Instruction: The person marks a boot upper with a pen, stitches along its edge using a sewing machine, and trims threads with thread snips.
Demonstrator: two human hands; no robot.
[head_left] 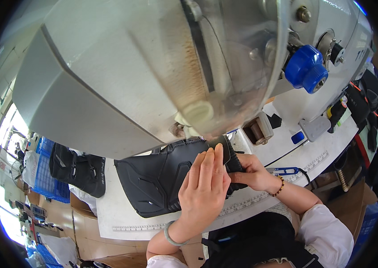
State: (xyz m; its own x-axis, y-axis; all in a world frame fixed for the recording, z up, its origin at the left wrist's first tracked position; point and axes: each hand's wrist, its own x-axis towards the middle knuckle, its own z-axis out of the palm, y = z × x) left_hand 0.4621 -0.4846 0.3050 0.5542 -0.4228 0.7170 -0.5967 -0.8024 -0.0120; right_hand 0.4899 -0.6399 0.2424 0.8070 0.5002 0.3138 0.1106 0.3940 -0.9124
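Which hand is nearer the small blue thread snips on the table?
Right. The right hand grips the dark boot upper just left of the snips; the left hand lies flat farther left on it.

Bright daylight from left — machine close, blurred — heavy fisheye bending, dark rim.

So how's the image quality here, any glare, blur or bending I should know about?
Head view: strong fisheye bending, with the white table's edge curving and black corners around the rim; the window area at far left is blown out; the sewing machine body looms close, with soft glare on its clear guard; the left hand, right hand and black boot piece look sharp and evenly lit.
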